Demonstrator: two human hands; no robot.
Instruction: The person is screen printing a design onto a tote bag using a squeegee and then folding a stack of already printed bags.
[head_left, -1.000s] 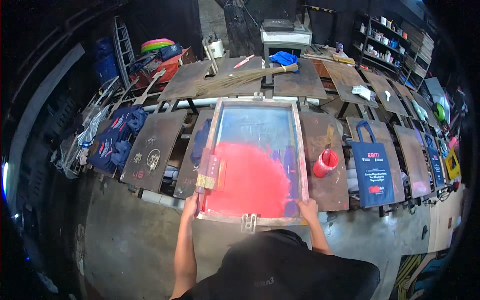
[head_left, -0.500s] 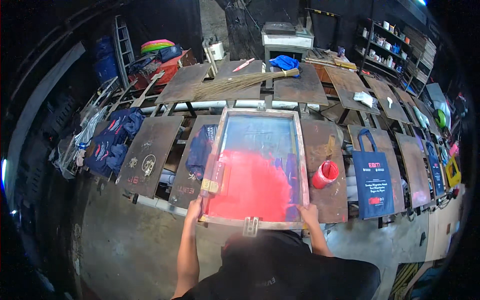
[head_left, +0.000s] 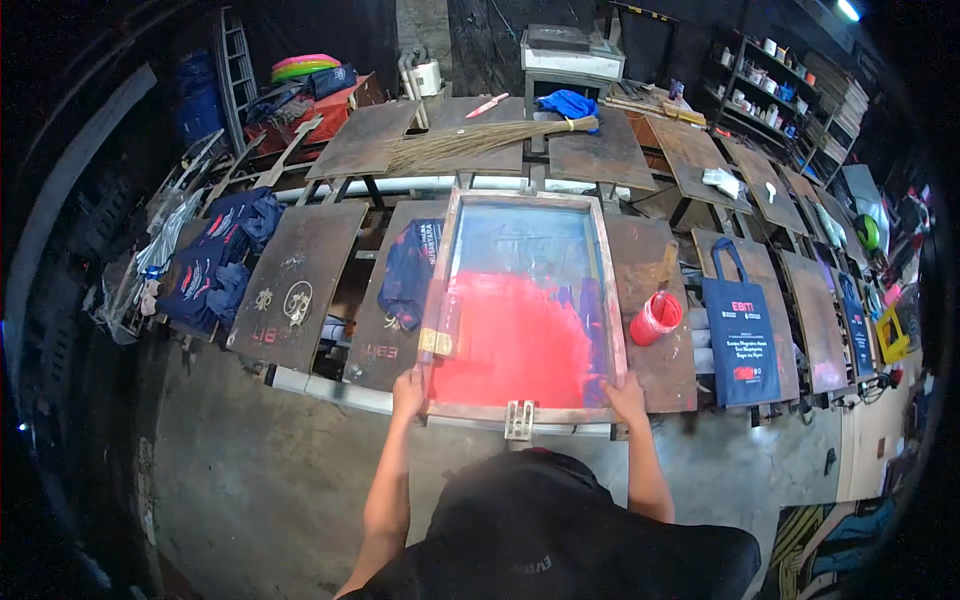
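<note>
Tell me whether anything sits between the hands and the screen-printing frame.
Nothing visible does. The left hand grips the near left corner of the wooden screen-printing frame, and the right hand grips its near right corner. The red ink cup stands apart on the board to the right.

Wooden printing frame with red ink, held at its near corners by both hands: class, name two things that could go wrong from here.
1. The wooden-framed printing screen is coated in red ink; tilting it might let ink run toward the left hand or right hand.
2. The red ink cup stands close beside the frame; a sideways swing could tip it.
</note>
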